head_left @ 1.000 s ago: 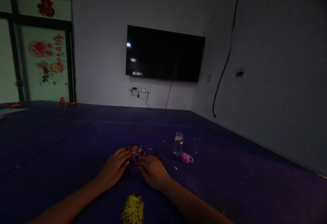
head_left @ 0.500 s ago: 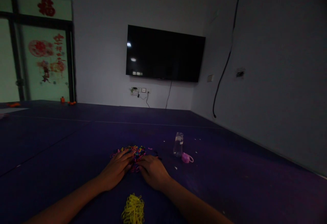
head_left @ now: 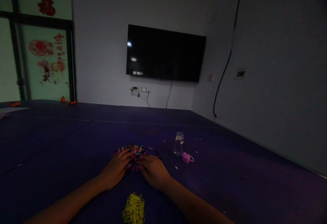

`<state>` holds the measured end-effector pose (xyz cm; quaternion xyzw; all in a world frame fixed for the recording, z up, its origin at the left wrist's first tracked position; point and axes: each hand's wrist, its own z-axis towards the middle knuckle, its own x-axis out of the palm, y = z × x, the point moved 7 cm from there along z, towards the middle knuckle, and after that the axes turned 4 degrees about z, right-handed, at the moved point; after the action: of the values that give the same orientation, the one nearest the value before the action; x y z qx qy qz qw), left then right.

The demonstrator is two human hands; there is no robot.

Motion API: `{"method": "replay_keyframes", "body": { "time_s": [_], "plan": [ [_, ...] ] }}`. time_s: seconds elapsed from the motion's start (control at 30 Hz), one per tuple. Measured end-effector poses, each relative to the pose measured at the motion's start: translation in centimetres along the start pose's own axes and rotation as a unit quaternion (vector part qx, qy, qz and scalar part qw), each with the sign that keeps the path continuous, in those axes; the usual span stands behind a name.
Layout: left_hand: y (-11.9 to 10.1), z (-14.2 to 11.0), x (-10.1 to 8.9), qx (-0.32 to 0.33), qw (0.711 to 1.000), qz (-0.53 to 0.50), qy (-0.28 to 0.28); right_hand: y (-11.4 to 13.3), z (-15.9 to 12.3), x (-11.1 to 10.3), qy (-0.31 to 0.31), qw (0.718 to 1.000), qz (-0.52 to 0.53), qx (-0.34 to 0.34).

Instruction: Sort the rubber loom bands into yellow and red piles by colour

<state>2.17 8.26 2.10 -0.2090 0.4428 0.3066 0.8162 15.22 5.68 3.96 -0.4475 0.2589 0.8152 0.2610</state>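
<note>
A loose pile of small multicoloured rubber bands [head_left: 136,151] lies on the purple surface in front of me. My left hand [head_left: 118,167] rests against the pile's near left side, fingers stretched over the bands. From the right, my right hand [head_left: 153,171] reaches in, its fingers extended and slightly bent on the bands. The fingertips partly sink among the loops, and I see no band clearly gripped. Nearer to me, between my forearms, sits a separate heap of yellow rubber bands [head_left: 134,209], which neither hand touches.
To the right of the pile stands a clear bottle [head_left: 178,145], uncapped, with a pink lid [head_left: 187,157] beside it. Small white scraps [head_left: 176,167] are scattered nearby. Orange objects [head_left: 72,102] lie at the far left edge. A television [head_left: 166,53] hangs on the back wall.
Both hands stay at the pile with at most slight finger movement. The whole view has shifted very slightly.
</note>
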Motion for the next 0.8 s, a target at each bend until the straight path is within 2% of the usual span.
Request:
{"method": "replay_keyframes", "body": {
  "time_s": [0.33,0.6,0.8],
  "plan": [
    [0.1,0.0,0.1,-0.013,1.0,-0.01,0.012,-0.4,0.0,0.2,0.005,1.0,0.006,0.016],
    [-0.1,0.2,-1.5,-0.045,0.997,-0.026,-0.049,-0.4,-0.1,0.1,0.004,1.0,0.0,0.018],
    [1.2,0.2,-2.7,-0.117,0.984,-0.088,-0.102,-0.3,0.0,0.1,0.009,1.0,0.001,0.018]
  ]
}}
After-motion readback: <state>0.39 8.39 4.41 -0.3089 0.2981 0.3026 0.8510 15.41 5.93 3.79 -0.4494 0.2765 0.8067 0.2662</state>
